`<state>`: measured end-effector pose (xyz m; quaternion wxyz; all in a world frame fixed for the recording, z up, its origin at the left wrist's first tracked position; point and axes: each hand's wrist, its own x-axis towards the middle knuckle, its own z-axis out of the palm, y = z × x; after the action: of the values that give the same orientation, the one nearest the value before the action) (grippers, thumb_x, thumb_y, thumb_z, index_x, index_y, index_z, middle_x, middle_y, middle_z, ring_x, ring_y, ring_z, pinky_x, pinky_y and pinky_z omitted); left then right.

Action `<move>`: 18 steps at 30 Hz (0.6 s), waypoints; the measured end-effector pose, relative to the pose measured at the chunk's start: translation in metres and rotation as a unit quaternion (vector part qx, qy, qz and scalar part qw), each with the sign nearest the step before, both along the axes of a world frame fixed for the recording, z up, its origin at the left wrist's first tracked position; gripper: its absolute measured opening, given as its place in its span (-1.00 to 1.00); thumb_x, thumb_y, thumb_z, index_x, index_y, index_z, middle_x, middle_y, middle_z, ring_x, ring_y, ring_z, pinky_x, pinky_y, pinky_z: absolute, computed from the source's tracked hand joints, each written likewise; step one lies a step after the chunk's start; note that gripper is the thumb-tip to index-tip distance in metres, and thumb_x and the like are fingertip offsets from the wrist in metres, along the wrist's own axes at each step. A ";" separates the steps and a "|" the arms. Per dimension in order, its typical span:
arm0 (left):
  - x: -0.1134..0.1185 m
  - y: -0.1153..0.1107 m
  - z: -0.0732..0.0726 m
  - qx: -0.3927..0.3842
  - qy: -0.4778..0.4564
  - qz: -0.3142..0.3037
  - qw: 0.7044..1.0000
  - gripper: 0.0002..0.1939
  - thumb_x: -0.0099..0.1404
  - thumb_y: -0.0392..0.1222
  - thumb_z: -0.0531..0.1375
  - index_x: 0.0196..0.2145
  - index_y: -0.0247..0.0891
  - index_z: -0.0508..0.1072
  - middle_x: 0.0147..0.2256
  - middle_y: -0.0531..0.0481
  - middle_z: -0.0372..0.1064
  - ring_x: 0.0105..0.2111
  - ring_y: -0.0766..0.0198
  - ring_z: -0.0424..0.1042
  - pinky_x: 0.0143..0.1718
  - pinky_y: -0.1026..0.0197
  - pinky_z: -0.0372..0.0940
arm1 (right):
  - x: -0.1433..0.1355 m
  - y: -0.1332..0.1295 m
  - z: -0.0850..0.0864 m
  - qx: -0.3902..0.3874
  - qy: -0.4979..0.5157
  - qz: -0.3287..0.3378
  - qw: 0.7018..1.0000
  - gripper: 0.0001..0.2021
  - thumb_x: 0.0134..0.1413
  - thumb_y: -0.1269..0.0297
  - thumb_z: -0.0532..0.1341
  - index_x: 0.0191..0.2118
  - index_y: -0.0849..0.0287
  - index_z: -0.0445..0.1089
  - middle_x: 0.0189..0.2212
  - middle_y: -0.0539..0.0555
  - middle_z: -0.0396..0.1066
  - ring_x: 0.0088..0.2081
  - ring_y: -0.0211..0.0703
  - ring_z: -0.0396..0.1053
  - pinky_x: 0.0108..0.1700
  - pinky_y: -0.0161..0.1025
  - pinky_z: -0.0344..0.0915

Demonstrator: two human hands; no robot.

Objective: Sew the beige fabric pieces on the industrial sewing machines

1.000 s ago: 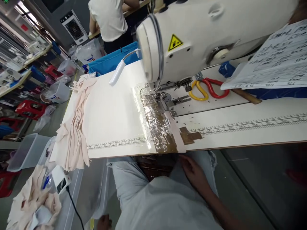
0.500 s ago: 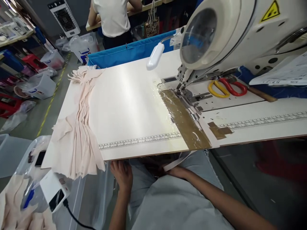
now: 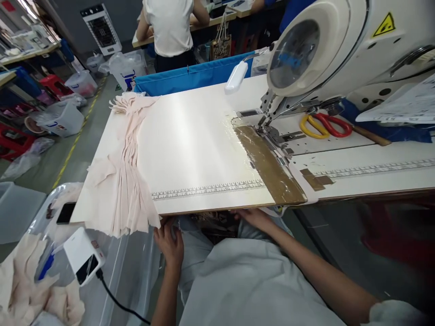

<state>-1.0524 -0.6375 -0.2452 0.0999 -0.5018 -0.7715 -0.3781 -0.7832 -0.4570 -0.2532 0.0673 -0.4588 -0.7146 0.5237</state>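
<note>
My left hand (image 3: 170,242) is at the front edge of the white table (image 3: 204,158), just below a pile of pale pink fabric strips (image 3: 129,181); its fingertips pass under the edge, so its grip is hidden. Further right, my right hand (image 3: 253,218) reaches beneath the same edge over my lap, its fingers partly covered by the tabletop. Near it a dark patterned item (image 3: 217,224) shows under the table. A sewing machine (image 3: 312,50) stands at the right, with a pale strip (image 3: 304,183) running from it to the front edge.
Red and yellow scissors (image 3: 328,126) lie behind the brown taped patch (image 3: 272,167). At the left, a clear bin (image 3: 117,271) holds fabric, a phone (image 3: 66,213) and a white power bank (image 3: 83,256) with a black cable. A person (image 3: 170,27) sits beyond the blue cloth (image 3: 190,74).
The view has shifted, so the table and machine appear further right. The pale strip by my right hand has mostly gone from sight, and that hand now sits higher, closer under the edge.
</note>
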 end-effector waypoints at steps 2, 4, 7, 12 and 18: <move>0.006 0.003 0.003 -0.006 -0.005 0.003 1.000 -0.76 0.33 -0.35 0.06 -0.11 -0.23 0.45 -0.06 -0.19 0.40 -0.03 0.00 0.34 0.00 -0.07 0.22 | -0.006 -0.020 0.000 -0.039 0.018 0.061 0.997 -0.62 0.25 -0.04 0.19 -0.33 0.22 0.47 -0.44 0.04 0.48 -0.45 -0.20 0.40 -0.33 -0.21 0.38; 0.014 0.007 0.008 -0.012 0.002 0.014 1.000 -0.76 0.33 -0.34 0.06 -0.10 -0.25 0.44 -0.03 -0.19 0.40 0.00 -0.03 0.33 0.01 -0.09 0.22 | -0.004 -0.038 0.001 -0.062 0.045 0.100 0.992 -0.54 0.14 -0.14 0.21 -0.43 0.21 0.48 -0.49 0.06 0.49 -0.45 -0.13 0.40 -0.35 -0.22 0.34; 0.034 0.014 0.016 -0.022 0.009 0.003 1.000 -0.73 0.31 -0.34 0.07 -0.06 -0.27 0.43 0.02 -0.22 0.38 0.10 -0.10 0.28 0.09 -0.19 0.15 | 0.011 -0.055 0.003 -0.070 0.080 0.091 0.990 -0.43 0.11 -0.27 0.11 -0.39 0.21 0.50 -0.44 0.08 0.52 -0.38 -0.06 0.42 -0.34 -0.21 0.33; 0.094 0.039 0.013 -0.031 -0.154 -0.197 0.968 -0.68 0.32 -0.28 0.03 0.01 -0.26 0.37 -0.06 -0.20 0.41 -0.01 0.06 0.40 0.07 -0.06 0.29 | 0.037 -0.051 0.000 -0.036 0.101 0.019 0.994 -0.35 0.18 -0.31 -0.06 -0.27 0.22 0.45 -0.47 0.05 0.45 -0.43 -0.10 0.40 -0.34 -0.20 0.33; 0.152 0.065 0.003 -0.092 -0.288 -0.280 0.911 -0.60 0.25 -0.28 0.10 0.05 -0.32 0.36 0.00 -0.24 0.41 0.04 0.08 0.41 0.14 -0.02 0.28 | 0.035 -0.033 0.006 0.040 0.070 -0.005 0.997 -0.63 0.28 -0.02 0.13 -0.37 0.20 0.36 -0.49 -0.02 0.37 -0.42 -0.20 0.36 -0.26 -0.18 0.33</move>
<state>-0.9002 -0.5729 -0.2426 -0.2830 -0.5736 -0.6260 -0.4460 -0.7483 -0.4896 -0.2473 0.1383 -0.4217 -0.7258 0.5256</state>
